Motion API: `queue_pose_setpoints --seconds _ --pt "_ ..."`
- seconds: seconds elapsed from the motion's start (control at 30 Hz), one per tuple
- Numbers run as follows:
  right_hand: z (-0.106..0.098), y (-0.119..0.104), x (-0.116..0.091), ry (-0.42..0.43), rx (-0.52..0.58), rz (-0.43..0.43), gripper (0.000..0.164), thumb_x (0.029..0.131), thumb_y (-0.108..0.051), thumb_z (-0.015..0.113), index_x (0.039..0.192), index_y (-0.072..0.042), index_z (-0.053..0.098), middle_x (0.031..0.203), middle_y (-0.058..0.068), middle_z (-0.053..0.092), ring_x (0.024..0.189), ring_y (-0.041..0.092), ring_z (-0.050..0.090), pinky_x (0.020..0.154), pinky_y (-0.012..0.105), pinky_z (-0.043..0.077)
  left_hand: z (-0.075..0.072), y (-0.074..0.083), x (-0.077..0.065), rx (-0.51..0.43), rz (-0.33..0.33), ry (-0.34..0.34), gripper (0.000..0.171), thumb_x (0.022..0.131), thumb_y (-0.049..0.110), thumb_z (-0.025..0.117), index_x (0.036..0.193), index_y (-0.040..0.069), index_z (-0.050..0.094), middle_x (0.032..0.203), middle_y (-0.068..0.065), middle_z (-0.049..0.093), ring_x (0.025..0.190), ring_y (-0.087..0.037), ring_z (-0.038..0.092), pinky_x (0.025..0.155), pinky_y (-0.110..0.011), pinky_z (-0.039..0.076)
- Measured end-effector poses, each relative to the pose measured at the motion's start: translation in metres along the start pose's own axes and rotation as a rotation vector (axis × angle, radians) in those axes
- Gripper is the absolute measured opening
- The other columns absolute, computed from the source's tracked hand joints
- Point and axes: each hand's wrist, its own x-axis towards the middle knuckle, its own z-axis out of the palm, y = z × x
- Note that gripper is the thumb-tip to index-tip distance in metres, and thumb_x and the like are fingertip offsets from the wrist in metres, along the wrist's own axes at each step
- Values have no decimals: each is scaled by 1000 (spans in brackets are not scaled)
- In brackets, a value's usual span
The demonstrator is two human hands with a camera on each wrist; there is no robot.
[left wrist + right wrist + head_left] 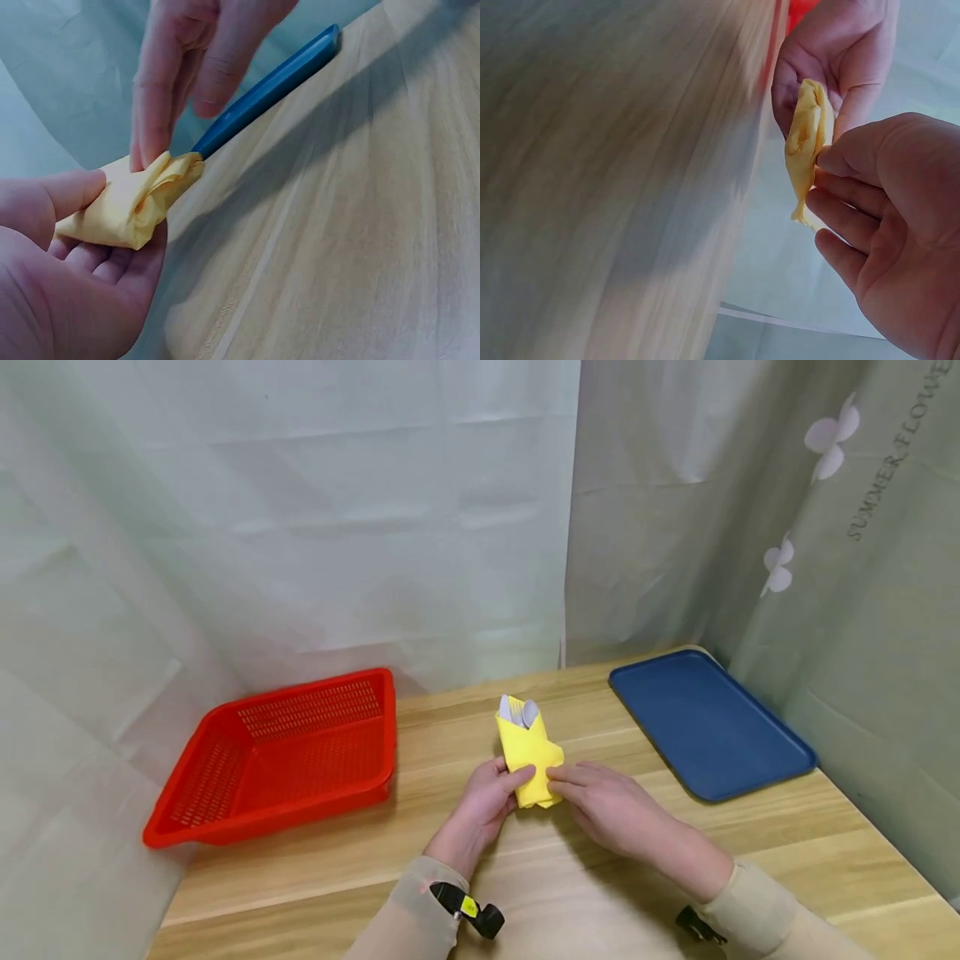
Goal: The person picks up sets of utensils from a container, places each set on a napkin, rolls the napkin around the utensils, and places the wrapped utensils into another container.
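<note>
A yellow napkin (527,752) is wrapped around white cutlery; a spoon (530,714) and the tip of a flat piece (505,707) stick out of its top, with fork tines between them. My left hand (484,795) grips the bundle above the table, thumb across its front and fingers beneath. On the bundle's right side, the fingertips of my right hand (611,806) touch the napkin with nearly straight fingers. In the left wrist view the right thumb (217,90) stands off the cloth. The napkin's lower end (808,135) looks folded and bunched in the right wrist view.
To the left stands a red plastic basket (247,827) with slotted walls. A blue tray (712,727) lies at the right on the wooden table (540,893). Pale curtains (360,527) hang behind and along both sides.
</note>
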Motion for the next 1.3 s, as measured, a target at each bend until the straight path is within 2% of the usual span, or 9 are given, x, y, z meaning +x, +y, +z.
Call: queue_pose_setpoints --seconds 0.3,0.53,0.73,0.83,1.07,1.3 --pt "-2 -1 7 47 22 -13 40 91 1 84 131 -3 78 141 11 74 128 32 71 112 50 55 3 -2 -1 11 66 91 49 101 7 80 142 -12 62 131 -21 75 107 -21 75 91 -31 64" --pt "-1 -1 13 68 49 -11 38 93 1 82 131 -4 79 140 10 74 127 31 72 112 48 55 3 -3 -1 -21 100 129 46 99 3 80 139 -12 63 124 -16 77 104 -20 75 89 -31 64" --pt "0 -1 21 114 106 18 35 94 0 81 128 -5 81 136 8 77 121 27 74 101 45 62 2 -2 0 -30 145 160 44 97 0 80 135 -13 64 118 -14 78 101 -19 75 88 -30 63" --pt "-1 -2 25 127 136 50 32 94 0 80 126 -5 82 133 7 78 119 26 76 96 44 64 2 -2 0 -31 153 172 44 97 0 80 135 -13 64 119 -15 78 101 -19 75 88 -30 64" --pt "0 -5 32 146 209 162 27 99 -2 76 125 -7 82 129 6 79 119 25 77 96 45 64 2 -1 0 -45 171 199 42 97 1 81 133 -13 64 117 -15 78 100 -18 75 86 -30 64" --pt "0 -9 39 159 351 334 23 101 -5 78 123 -10 83 126 4 80 117 25 76 97 46 64 3 0 -2 -43 178 208 44 97 2 82 134 -12 64 119 -16 78 101 -18 75 87 -30 63"
